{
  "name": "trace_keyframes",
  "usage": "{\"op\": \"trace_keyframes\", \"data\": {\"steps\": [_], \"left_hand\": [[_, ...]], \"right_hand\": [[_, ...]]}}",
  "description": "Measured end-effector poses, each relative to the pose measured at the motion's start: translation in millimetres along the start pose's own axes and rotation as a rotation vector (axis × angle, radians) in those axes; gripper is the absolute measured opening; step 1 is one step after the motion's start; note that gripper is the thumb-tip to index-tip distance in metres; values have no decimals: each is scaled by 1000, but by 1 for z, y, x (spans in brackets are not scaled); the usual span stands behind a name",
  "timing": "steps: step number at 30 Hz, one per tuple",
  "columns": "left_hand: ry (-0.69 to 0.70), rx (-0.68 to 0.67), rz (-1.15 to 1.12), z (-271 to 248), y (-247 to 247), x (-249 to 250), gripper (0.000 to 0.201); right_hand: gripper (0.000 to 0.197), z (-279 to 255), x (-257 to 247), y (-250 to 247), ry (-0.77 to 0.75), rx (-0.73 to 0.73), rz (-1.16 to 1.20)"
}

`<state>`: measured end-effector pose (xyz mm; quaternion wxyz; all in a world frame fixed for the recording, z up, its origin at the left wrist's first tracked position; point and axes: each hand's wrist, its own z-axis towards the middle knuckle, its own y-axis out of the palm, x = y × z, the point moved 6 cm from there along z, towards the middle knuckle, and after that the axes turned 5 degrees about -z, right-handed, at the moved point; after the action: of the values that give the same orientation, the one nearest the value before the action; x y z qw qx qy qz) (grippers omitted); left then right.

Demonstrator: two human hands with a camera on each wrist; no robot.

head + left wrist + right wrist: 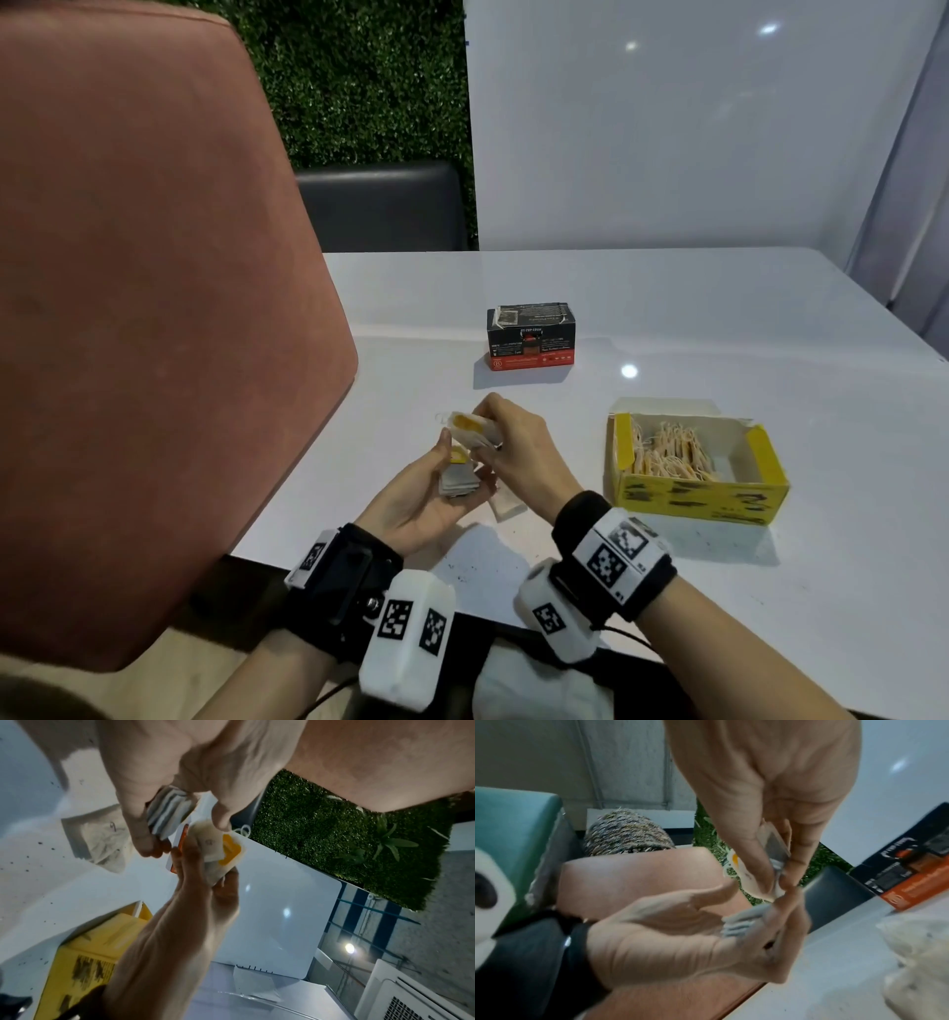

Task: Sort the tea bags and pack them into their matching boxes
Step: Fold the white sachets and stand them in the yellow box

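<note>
My left hand (442,480) is cupped palm-up above the table's near edge and grips a small stack of tea bags (458,479) (168,812) (741,922). Just above it, my right hand (490,437) pinches one tea bag with a yellow tag (468,427) (218,850) (772,845), its string loop hanging off to the left. The yellow box (698,496) (85,963) stands open at the right with several strung tea bags inside. Further back, the black and orange box (530,336) (911,866) stands with its lid down.
A loose tea bag (507,506) (100,841) lies on the white table (667,318) under my hands, with dark crumbs near the front edge. A pink chair back (154,308) fills the left. A dark chair (382,205) stands beyond the table.
</note>
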<state>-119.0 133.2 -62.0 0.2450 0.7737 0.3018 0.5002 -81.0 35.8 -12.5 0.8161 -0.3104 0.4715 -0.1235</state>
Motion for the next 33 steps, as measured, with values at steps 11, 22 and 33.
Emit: {"op": "trace_keyframes", "data": {"steps": [11,22,33], "left_hand": [[-15,-21,-86,-1,-2,3,36],[-59,-40,-69,-1,-3,-3,36],[-16,-70,-75,-1,7,-4,49]], "right_hand": [[10,4,-8,-2,33,-151,-83],[25,3,19,1,454,-198,864],[51,1,11,2,300,-54,286]]}}
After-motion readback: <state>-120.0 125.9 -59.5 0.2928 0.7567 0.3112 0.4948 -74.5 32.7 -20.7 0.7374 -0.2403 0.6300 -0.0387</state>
